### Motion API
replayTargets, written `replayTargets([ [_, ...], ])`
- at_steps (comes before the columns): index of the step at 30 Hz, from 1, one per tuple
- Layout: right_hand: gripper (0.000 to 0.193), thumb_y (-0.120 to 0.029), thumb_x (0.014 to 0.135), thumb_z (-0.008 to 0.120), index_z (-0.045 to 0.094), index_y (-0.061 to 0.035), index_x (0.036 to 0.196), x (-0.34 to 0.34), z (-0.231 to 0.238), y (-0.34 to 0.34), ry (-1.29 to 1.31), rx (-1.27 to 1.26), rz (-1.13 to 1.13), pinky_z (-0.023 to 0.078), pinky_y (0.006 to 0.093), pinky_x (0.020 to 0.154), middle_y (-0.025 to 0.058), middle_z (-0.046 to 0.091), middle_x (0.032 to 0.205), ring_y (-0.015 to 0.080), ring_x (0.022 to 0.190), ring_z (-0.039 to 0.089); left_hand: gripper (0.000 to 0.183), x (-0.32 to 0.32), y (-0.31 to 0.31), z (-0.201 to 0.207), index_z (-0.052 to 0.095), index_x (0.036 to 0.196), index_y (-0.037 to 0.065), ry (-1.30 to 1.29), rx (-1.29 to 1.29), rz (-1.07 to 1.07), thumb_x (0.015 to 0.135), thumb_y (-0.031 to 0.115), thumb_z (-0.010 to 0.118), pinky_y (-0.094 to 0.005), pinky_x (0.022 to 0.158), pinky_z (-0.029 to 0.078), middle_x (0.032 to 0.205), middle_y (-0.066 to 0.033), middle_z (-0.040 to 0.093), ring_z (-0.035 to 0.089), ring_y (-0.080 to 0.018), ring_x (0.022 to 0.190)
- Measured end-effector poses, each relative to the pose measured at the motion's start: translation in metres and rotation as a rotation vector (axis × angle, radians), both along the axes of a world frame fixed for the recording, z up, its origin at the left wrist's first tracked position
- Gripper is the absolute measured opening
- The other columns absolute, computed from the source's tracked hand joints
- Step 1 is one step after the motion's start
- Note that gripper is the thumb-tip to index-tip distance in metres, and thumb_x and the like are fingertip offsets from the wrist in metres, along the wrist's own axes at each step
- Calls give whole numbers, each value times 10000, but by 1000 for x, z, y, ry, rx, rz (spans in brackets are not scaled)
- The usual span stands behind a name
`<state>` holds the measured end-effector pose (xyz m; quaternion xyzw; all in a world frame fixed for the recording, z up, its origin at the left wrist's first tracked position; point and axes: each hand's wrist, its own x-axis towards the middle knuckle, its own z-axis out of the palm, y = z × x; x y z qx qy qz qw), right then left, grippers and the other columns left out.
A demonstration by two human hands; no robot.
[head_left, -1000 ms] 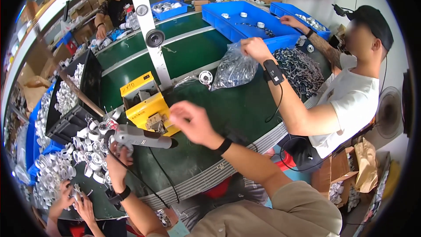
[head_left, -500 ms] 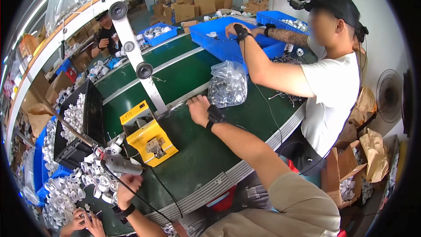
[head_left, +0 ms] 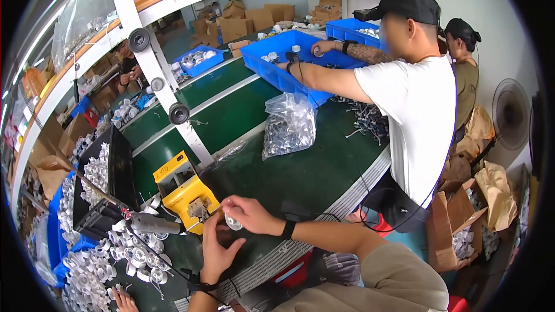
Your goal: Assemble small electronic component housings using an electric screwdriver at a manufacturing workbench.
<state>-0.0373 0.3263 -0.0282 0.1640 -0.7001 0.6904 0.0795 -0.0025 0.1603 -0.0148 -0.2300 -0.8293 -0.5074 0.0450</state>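
Note:
My right hand [head_left: 254, 217] has its fingers closed on a small round white plastic part [head_left: 233, 223], just in front of a yellow metal fixture [head_left: 193, 199]. Close beside it, my left hand [head_left: 216, 254] reaches up with thumb and fingers apart, fingertips near the fixture's front edge. I see nothing held in it. A grey metal clamp block [head_left: 199, 208] sits in the fixture's face. Left of the fixture, a grey cylindrical power screwdriver [head_left: 153, 223] hangs sideways over a heap of white plastic parts [head_left: 136, 254].
A clear bag of metal pieces [head_left: 289, 127] stands on the green table. Beyond it, a co-worker in white [head_left: 419, 121] reaches into a blue bin [head_left: 260, 60]. A black crate [head_left: 124, 167] holds white parts at left. Another person's hand [head_left: 123, 300] shows at lower left.
My right hand has come back from beside the clear bag to the fixture and now holds a white part. My left hand has moved right, away from the screwdriver, to the fixture.

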Motion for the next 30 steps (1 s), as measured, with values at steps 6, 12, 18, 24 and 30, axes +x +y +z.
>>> replayTargets([
  [6,261,-231,940,549,566,0,1062,10,-18,-7,77,-3,-50,493,314,722,124,641,904,195,824,641,563,0,13,1,517,1143,20,371,-269,41,665,127,794,-406,805,496,1101,-171,551,572,-377,981],
  [12,374,-340,1006,393,595,-47,1119,-3,-31,2,-391,-370,343,463,237,614,-4,627,926,78,757,571,553,-8,-6,-23,471,1144,17,138,51,120,671,-5,759,-353,887,481,1091,-141,589,578,-242,1070],
  [18,249,-150,930,558,595,19,1109,-7,-23,22,-592,-338,480,459,255,757,33,618,909,112,821,572,615,-19,-15,-24,438,1259,31,-65,335,-51,719,-66,715,-318,973,412,1168,-66,524,531,-180,1101],
  [24,168,-160,926,565,592,-27,1024,-5,-14,14,-593,-501,602,437,274,775,30,595,862,130,820,566,536,-14,-31,-28,451,1254,32,-359,581,-188,780,-14,698,-305,911,441,1115,-51,550,541,-151,1044],
  [30,107,-150,920,575,561,-45,906,2,-14,14,-574,-715,716,424,274,758,14,572,846,116,798,540,377,-10,-33,-22,446,1286,31,-658,921,-339,955,198,509,-308,840,481,1119,-64,573,584,-184,983],
])
